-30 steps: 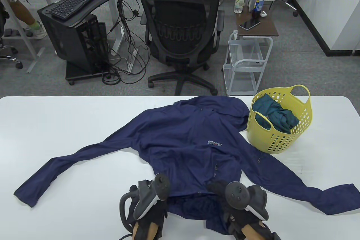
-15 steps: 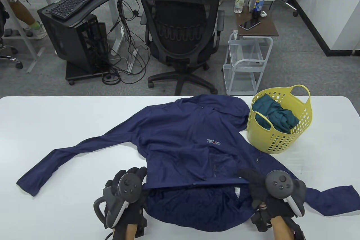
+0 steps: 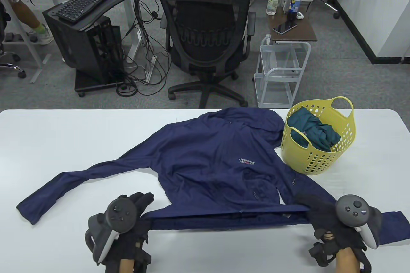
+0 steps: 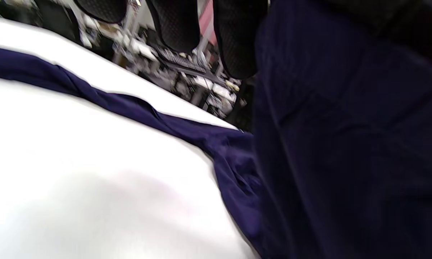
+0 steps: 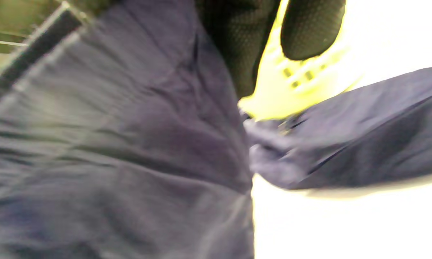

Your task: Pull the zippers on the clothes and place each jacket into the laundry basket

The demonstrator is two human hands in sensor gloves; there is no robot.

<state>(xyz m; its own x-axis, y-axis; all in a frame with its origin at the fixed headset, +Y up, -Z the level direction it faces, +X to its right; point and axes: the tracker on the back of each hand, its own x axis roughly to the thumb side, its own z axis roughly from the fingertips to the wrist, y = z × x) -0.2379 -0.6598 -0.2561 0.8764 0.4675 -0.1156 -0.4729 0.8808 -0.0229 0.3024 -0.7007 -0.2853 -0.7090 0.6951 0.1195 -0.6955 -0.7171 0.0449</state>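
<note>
A navy jacket (image 3: 211, 164) lies spread front-up on the white table (image 3: 64, 145), sleeves out to both sides. Its hem (image 3: 230, 220) runs taut and straight between my hands. My left hand (image 3: 137, 210) grips the hem's left corner, and my right hand (image 3: 312, 207) grips the right corner over the right sleeve (image 3: 392, 226). In the left wrist view the gloved fingers (image 4: 172, 25) hang beside the jacket's dark cloth (image 4: 345, 144). The right wrist view shows gloved fingers (image 5: 309, 28) on the navy jacket (image 5: 129, 144). The zipper pull is not clear to see.
A yellow laundry basket (image 3: 320, 157) stands at the table's right rear, holding a teal jacket (image 3: 312, 129); the basket (image 5: 302, 86) shows blurred in the right wrist view. Behind the table are an office chair (image 3: 205, 29) and a wire cart (image 3: 278, 71).
Both hands have moved apart, left hand leftward and right hand rightward. The bunched lower part of the jacket has been drawn out into a taut straight hem.
</note>
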